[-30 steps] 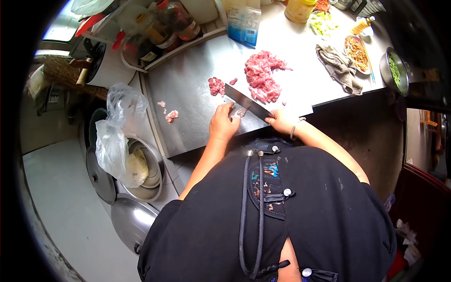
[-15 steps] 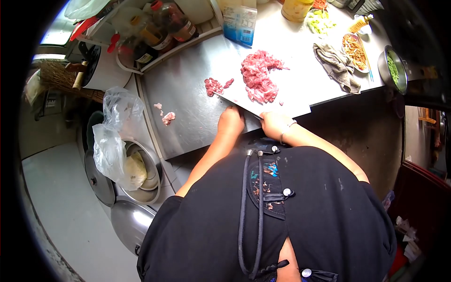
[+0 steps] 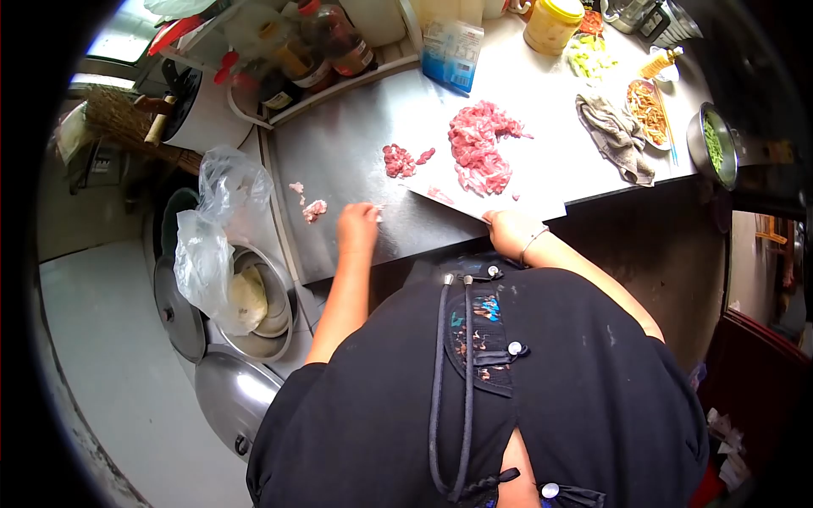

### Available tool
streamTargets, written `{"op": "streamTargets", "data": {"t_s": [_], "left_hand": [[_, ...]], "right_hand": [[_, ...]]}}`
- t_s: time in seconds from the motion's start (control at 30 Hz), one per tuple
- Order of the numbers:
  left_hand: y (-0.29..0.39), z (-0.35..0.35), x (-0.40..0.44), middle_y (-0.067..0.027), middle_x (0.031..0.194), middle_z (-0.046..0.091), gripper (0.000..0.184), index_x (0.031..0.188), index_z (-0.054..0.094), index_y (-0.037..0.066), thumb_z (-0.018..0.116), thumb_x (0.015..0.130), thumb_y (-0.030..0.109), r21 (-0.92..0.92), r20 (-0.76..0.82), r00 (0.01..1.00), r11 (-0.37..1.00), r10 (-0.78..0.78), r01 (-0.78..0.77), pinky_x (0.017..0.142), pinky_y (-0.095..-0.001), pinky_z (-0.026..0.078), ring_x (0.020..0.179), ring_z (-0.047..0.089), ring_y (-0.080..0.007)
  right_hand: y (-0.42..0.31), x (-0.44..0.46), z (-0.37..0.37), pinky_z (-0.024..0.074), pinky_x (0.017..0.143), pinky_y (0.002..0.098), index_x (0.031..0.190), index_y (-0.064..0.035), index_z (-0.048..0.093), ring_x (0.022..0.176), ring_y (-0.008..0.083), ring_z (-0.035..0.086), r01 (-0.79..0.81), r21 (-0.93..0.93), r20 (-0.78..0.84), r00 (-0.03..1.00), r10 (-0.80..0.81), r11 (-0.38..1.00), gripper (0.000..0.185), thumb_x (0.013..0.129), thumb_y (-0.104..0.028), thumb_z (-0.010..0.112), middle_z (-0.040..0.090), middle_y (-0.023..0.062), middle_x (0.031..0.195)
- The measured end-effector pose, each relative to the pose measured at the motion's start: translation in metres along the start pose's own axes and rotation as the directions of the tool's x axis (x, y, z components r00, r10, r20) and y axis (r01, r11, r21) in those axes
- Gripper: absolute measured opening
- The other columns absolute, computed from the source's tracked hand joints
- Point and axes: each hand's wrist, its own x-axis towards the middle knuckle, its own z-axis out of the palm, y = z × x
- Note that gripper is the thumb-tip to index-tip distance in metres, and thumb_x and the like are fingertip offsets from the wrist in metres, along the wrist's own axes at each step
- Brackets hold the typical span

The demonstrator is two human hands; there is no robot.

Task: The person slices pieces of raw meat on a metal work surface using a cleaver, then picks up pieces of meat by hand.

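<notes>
The knife point(image 3: 457, 208) is at the near side of the desk point(image 3: 334, 140), in front of the person. Its long axis runs obliquely: the handle end lies near right, and the blade points away and to the left. The blade's face blends into the bright desk surface, so its full outline cannot be told.

The right hand point(image 3: 512, 233) grasps the handle, close to the desk's near edge; its forearm comes in from the lower right. The left hand point(image 3: 358, 224) is apart from the knife, over the desk's left part, fingers drawn together and forearm nearly straight ahead. Whether it grips anything cannot be told.

A stretch of metal surface separates the left hand from the blade tip. Just beyond the tip is a small heap of red meat pieces point(image 3: 398, 161); beyond the blade lies the larger pile of sliced meat point(image 3: 478, 148). Pale scraps point(image 3: 314, 210) lie just left of the left hand. A grey cloth point(image 3: 614, 135) lies farther right.
</notes>
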Motion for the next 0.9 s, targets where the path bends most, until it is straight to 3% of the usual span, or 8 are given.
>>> {"op": "streamTargets", "data": {"t_s": [0.17,0.27,0.3,0.37,0.53,0.6,0.8,0.9], "left_hand": [[-0.061,-0.021,0.017,-0.0163,0.089,0.064,0.016,0.089,0.068,0.005,0.055,0.084,0.014,0.140,-0.221,0.971,0.988,0.089,-0.059,0.084,-0.0377,0.046,0.091,0.060,-0.0311],[-0.049,-0.052,0.018,-0.0147,0.096,0.066,0.021,0.098,0.067,0.005,0.055,0.084,0.016,-0.047,-0.110,0.973,0.979,-0.204,0.200,0.079,-0.0342,0.049,0.089,0.064,-0.0275],[-0.048,-0.057,0.019,-0.0147,0.096,0.066,0.021,0.098,0.067,0.005,0.055,0.084,0.016,-0.049,-0.114,0.972,0.979,-0.204,0.200,0.079,-0.0342,0.049,0.089,0.064,-0.0275],[-0.051,-0.065,0.020,-0.0130,0.090,0.068,0.021,0.100,0.066,0.005,0.058,0.082,0.015,-0.107,-0.140,0.905,0.915,-0.401,0.389,0.074,-0.0336,0.050,0.083,0.065,-0.0266],[-0.070,-0.068,0.019,-0.0143,0.084,0.068,0.021,0.097,0.066,0.006,0.061,0.080,0.016,0.002,-0.261,0.907,0.940,-0.330,0.342,0.071,-0.0342,0.050,0.077,0.066,-0.0274],[-0.066,-0.070,0.015,-0.0144,0.083,0.068,0.023,0.096,0.067,0.006,0.063,0.078,0.020,0.126,-0.144,0.897,0.892,-0.417,0.435,0.071,-0.0350,0.050,0.078,0.066,-0.0277],[-0.069,-0.053,0.006,-0.0108,0.082,0.067,0.022,0.092,0.067,0.006,0.065,0.076,0.022,-0.079,-0.197,0.840,0.863,-0.505,0.500,0.068,-0.0392,0.050,0.077,0.065,-0.0293],[-0.078,-0.041,0.013,-0.0104,0.086,0.066,0.023,0.091,0.067,0.006,0.066,0.076,0.022,-0.033,-0.265,0.833,0.868,-0.485,0.495,0.069,-0.0391,0.049,0.078,0.064,-0.0292]], "right_hand": [[0.011,0.003,-0.009,0.0480,0.081,0.0422,0.102,-0.0035,0.062,0.089,0.0344,0.063,0.051,-0.012,0.005,0.999,-0.051,0.999,0.026,0.085,-0.016,0.047,0.064,0.0207,0.093],[0.014,0.006,-0.005,0.0479,0.080,0.0423,0.103,-0.0033,0.062,0.087,0.0348,0.063,0.026,0.001,0.016,1.000,-0.026,1.000,0.027,0.086,-0.020,0.049,0.064,0.0205,0.092],[0.012,0.004,-0.006,0.0479,0.080,0.0425,0.102,-0.0036,0.062,0.087,0.0349,0.063,0.014,0.004,0.013,1.000,-0.014,1.000,0.027,0.086,-0.021,0.049,0.064,0.0203,0.092],[0.010,0.001,-0.008,0.0479,0.080,0.0427,0.102,-0.0039,0.062,0.087,0.0350,0.062,0.003,0.004,0.009,1.000,-0.003,1.000,0.026,0.086,-0.021,0.049,0.064,0.0201,0.091],[0.008,0.002,-0.006,0.0479,0.078,0.0432,0.099,-0.0047,0.062,0.086,0.0353,0.062,0.002,-0.008,-0.013,1.000,-0.002,1.000,0.025,0.087,-0.021,0.048,0.064,0.0199,0.090],[0.005,0.002,-0.008,0.0480,0.078,0.0432,0.098,-0.0046,0.062,0.086,0.0354,0.062,-0.008,-0.012,-0.006,1.000,0.008,1.000,0.024,0.087,-0.021,0.048,0.064,0.0199,0.090],[0.006,0.003,-0.007,0.0481,0.077,0.0433,0.098,-0.0043,0.062,0.085,0.0359,0.062,-0.011,-0.066,0.000,1.000,0.011,0.998,0.024,0.087,-0.021,0.048,0.064,0.0201,0.088],[0.000,0.001,-0.008,0.0481,0.077,0.0438,0.097,-0.0042,0.062,0.084,0.0365,0.062,-0.020,-0.049,-0.013,1.000,0.020,0.999,0.024,0.087,-0.021,0.048,0.064,0.0206,0.088]]}}
